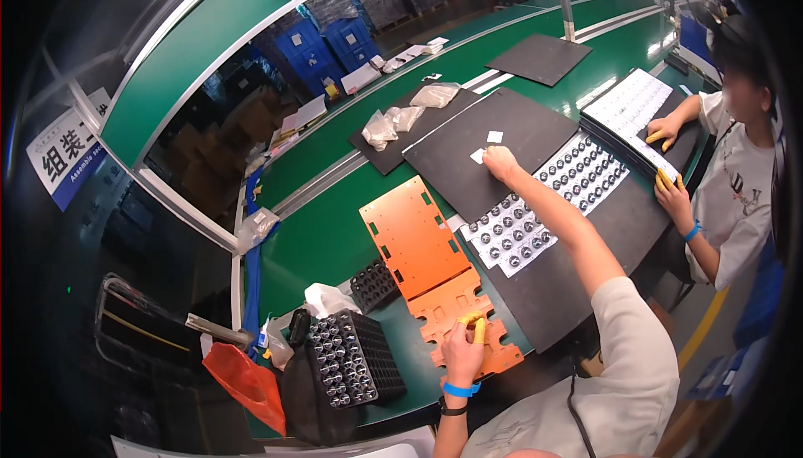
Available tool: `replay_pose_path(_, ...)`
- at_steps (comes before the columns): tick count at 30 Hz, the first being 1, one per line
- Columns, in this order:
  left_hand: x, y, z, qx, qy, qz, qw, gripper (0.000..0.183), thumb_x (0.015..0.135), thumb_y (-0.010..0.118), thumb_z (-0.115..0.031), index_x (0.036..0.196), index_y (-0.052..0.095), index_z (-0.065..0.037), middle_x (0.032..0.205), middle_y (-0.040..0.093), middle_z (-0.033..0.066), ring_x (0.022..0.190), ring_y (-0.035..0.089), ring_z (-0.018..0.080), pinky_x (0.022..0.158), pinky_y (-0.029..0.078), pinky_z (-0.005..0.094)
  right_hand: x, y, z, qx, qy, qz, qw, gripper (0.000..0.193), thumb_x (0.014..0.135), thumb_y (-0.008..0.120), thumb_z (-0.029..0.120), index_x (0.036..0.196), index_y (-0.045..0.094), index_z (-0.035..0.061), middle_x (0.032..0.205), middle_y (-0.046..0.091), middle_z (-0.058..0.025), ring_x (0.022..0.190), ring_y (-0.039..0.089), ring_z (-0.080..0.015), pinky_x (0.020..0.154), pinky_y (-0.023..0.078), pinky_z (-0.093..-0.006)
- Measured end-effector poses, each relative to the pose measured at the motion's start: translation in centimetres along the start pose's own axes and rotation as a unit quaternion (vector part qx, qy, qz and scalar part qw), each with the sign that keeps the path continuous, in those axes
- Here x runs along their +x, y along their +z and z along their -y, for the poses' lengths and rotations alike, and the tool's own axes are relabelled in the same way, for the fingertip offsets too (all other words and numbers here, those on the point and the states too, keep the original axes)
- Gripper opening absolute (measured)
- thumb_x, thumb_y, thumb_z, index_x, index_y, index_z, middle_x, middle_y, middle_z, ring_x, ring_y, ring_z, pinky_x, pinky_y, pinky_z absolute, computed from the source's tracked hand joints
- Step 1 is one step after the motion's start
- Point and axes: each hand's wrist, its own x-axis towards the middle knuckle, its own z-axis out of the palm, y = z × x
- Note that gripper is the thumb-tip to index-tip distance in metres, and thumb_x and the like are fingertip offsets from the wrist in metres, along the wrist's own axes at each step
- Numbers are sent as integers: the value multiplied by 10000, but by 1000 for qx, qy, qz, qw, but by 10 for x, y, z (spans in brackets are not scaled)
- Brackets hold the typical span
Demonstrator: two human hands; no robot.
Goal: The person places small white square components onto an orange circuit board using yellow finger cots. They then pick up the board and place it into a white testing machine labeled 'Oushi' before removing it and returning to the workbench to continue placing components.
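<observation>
My left hand (464, 347), with yellow finger covers and a blue wristband, is closed over the near end of a notched orange plate (447, 295). What its fingers hold, if anything, is hidden. A larger orange panel (410, 236) with cutouts lies just beyond. Stretched forward over a black mat (456, 144), my right hand (502, 163) has its fingers closed at a small white square (478, 156). Another white square (495, 137) lies just past it. Beneath my right forearm are white strips (510, 240) bearing rows of round black parts.
Left of the orange plate stands a black tray (347, 358) of shiny round parts, near a red-orange bag (247, 383). Clear plastic bags (401, 119) rest on a far mat. To the right, a co-worker's hands (669, 165) work at a stack of white sheets (631, 107).
</observation>
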Motion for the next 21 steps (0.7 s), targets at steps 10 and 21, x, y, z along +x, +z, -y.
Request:
replay_pose_path(10, 0, -7, -4, -3, -17, 10, 1000, 168, 884, 704, -146, 1041, 715, -88, 698, 564, 92, 540, 511, 226, 534, 419, 369, 48, 1, 28, 93, 52, 13, 994, 97, 793, 690, 110, 827, 759, 52, 919, 742, -162, 895, 737, -305, 748, 607, -392)
replay_pose_path(21, -1, -6, -2, -2, -11, 27, 1000, 182, 905, 684, -186, 1064, 694, -99, 777, 615, 102, 598, 562, 246, 563, 450, 372, 55, 13, 34, -12, -53, 124, 991, 173, 788, 710, 159, 938, 773, 101, 963, 755, -109, 947, 734, -289, 793, 605, -401)
